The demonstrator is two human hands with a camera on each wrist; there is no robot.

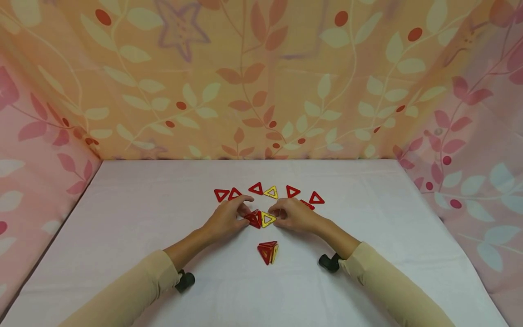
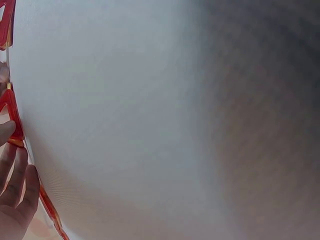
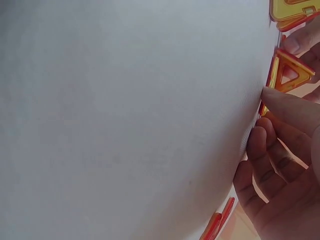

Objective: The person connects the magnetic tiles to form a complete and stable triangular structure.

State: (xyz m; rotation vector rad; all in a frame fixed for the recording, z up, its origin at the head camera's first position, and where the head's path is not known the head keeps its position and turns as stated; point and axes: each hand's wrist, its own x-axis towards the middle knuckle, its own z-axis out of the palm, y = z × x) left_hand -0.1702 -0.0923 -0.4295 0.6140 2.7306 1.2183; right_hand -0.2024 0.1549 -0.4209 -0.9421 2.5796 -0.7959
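Note:
In the head view my left hand (image 1: 225,219) pinches a group of red triangle tiles (image 1: 254,219) that lean together near the table's middle. The thumb lies on a red tile (image 2: 16,117) in the left wrist view, fingers behind it. Against the group's right side lies a yellow triangle tile (image 1: 268,220). My right hand (image 1: 297,215) holds this tile's right corner between thumb and fingers; the right wrist view shows its thumb at the low edge of the tiles beside an upright yellow-orange triangle (image 3: 292,72). Closer to me stands a small red and yellow pyramid (image 1: 268,252).
Beyond the hands, loose triangle tiles lie in a rough row on the white table (image 1: 143,195): several red ones, such as the far right tile (image 1: 316,198), and a yellow one (image 1: 271,192). A patterned curtain (image 1: 245,91) borders the table's back and sides.

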